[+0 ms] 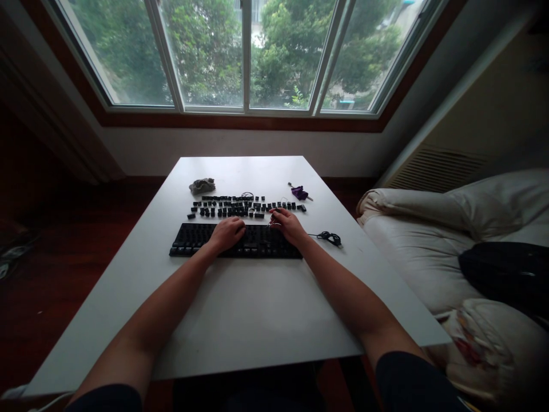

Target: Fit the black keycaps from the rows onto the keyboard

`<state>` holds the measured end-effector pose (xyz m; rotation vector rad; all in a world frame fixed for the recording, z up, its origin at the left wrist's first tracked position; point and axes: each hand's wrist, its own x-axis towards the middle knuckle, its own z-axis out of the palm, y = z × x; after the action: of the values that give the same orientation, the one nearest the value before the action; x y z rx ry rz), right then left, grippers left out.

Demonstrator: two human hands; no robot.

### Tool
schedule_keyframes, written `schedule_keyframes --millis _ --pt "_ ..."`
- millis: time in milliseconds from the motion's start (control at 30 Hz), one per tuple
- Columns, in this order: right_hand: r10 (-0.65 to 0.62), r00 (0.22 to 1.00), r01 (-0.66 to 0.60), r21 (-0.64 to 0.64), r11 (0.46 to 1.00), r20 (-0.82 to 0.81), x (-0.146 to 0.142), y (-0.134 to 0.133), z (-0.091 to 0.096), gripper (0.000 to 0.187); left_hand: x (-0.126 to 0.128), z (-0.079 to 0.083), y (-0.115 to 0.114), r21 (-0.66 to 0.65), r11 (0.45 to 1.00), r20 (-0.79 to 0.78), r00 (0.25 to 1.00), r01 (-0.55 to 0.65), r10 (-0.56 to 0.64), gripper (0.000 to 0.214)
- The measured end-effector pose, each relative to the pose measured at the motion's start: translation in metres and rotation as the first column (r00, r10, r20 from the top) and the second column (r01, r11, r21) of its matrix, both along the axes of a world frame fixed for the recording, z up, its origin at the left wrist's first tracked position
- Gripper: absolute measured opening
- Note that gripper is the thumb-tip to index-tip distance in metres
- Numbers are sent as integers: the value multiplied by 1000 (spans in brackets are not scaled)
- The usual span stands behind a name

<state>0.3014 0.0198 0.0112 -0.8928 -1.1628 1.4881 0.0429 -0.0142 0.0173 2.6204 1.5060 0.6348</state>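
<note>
From the head view, the risk sits just behind the right hand (288,224): the loose key caps (246,207) lie in tight rows between the keyboard (193,237) and the far part of the white table (240,309). A careless sweep of the knuckles or wrist would probably scatter them or mix up their order. The coiled cable (330,236) lies just beside the right forearm and could snag on it and drag across the table. The keyboard itself may slide on the smooth top if the pressure on it eases. The left hand (227,233) rests palm down on the middle of the keyboard, its fingers loosely curled onto the keys and grasping nothing. The right hand is at the keyboard's far right edge, fingertips pinched together on a small piece (274,215) too small to make out. A grey cloth (202,185) and a purple thing (299,192) lie farther back, well apart from both hands.
</note>
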Motion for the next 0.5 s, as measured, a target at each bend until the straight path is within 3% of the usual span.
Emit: schedule_keyframes --millis 100,367,500 --pt "61 997 -61 -16 998 36 11 4 6 34 -1 1 1 -23 1000 5 1000 -20 20 23" --pt "16 1000 -17 -64 998 -10 26 12 7 36 0 6 -1 -8 997 -72 994 -81 81 26" --pt "-1 1000 2 -29 1000 25 27 13 6 38 12 15 -10 15 1000 -56 998 13 -12 22"
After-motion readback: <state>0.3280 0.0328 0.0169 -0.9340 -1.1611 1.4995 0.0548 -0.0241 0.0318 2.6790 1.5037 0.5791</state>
